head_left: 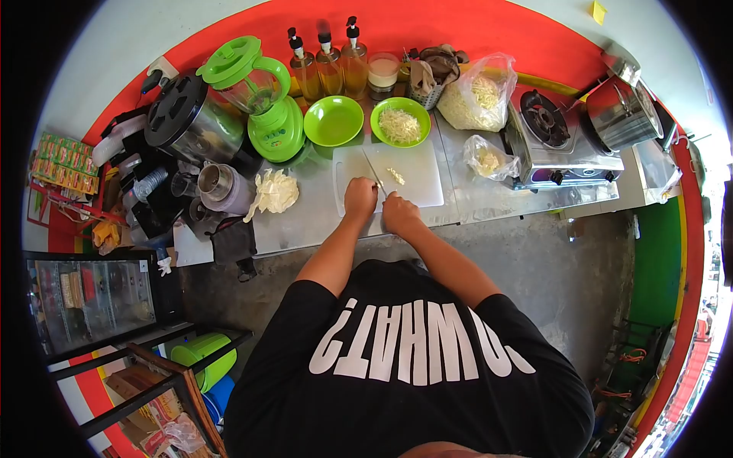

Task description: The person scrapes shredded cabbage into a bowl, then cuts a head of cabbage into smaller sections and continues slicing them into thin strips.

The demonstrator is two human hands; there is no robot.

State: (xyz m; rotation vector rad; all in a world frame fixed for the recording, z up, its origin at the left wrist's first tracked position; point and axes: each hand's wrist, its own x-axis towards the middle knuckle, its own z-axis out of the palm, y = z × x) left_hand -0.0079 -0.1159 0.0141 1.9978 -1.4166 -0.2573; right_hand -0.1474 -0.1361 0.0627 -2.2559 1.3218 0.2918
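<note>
On the white cutting board (424, 172) my right hand (401, 214) is wrapped round the handle of a knife (374, 166), whose blade points up and to the left. Close beside it, my left hand (361, 197) is closed at the board's near edge, with a small pale piece at its fingertips that I cannot make out. A few pale cut pieces (395, 176) lie right of the blade. Behind the board stand a green bowl of pale shreds (399, 126) and an empty green bowl (334, 120).
A green blender (276, 130), pump bottles (329, 72) and a crumpled pale bag (273, 192) are at the left and back. Plastic bags of pale food (477, 99) and a gas stove (561, 153) with a steel pot (622, 114) stand on the right.
</note>
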